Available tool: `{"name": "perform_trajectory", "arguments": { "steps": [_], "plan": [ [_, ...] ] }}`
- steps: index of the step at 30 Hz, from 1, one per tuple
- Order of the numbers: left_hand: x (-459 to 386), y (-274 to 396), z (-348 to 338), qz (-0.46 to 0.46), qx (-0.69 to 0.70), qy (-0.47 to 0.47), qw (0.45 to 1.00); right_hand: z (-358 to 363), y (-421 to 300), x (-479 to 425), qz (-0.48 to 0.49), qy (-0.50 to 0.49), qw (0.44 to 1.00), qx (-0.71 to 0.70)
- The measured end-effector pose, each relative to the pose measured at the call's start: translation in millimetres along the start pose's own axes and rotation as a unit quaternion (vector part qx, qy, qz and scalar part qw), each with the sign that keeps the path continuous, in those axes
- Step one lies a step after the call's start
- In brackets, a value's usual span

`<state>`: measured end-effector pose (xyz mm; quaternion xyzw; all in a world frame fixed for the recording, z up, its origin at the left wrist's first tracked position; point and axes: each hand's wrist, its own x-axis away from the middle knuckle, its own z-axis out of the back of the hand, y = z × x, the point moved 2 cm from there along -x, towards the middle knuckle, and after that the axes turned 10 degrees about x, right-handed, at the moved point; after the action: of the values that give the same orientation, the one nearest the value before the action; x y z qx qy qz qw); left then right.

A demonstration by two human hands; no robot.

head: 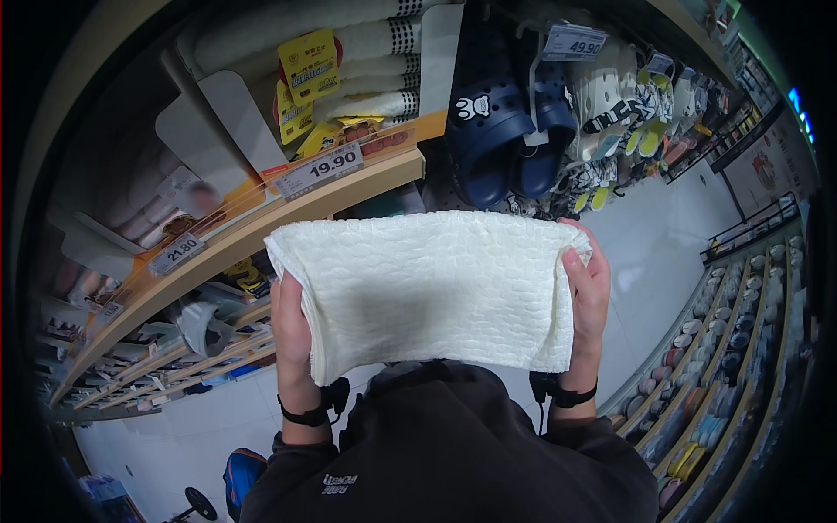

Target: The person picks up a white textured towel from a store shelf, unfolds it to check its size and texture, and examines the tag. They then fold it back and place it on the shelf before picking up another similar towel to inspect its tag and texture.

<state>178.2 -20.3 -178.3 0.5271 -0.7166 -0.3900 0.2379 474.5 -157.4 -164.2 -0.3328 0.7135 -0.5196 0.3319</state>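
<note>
A folded white textured towel [431,287] is stretched flat between my two hands, in front of my chest. My left hand [291,320] grips its left edge, with the fingers partly hidden in the folds. At the upper right corner, my right hand [588,287] pinches the cloth, its thumb on the near side. Several layers show along the towel's left side. Straight ahead, a wooden shelf [366,189] holds a box of folded white towels [373,65] with yellow tags [310,68].
Navy clogs [487,124] hang on a hook right of the towel box, with pale slippers [601,98] beyond. Pinkish towels [147,202] fill boxes on the left. A rack of small goods [693,392] lines the right side. A blue bag [243,480] is behind me at lower left.
</note>
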Motion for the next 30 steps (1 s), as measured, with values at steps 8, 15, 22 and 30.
{"name": "perform_trajectory", "arguments": {
  "steps": [8,15,22,30],
  "plan": [
    [14.0,2.4,10.7,-0.008,0.000,0.047,0.999,-1.8,0.8,-2.4,0.010,-0.022,1.000,-0.011],
    [22.0,-2.6,-1.3,0.059,0.071,0.044,0.995,11.1,20.9,-9.7,0.019,-0.039,0.997,0.067],
    [25.4,-15.9,-14.2,0.096,0.096,0.046,0.990,12.2,46.5,-11.9,0.005,-0.069,0.986,0.154],
    [21.0,-13.4,-44.2,0.132,0.026,-0.073,0.988,3.4,47.7,-2.6,0.107,-0.091,0.917,0.373]
  ]
}}
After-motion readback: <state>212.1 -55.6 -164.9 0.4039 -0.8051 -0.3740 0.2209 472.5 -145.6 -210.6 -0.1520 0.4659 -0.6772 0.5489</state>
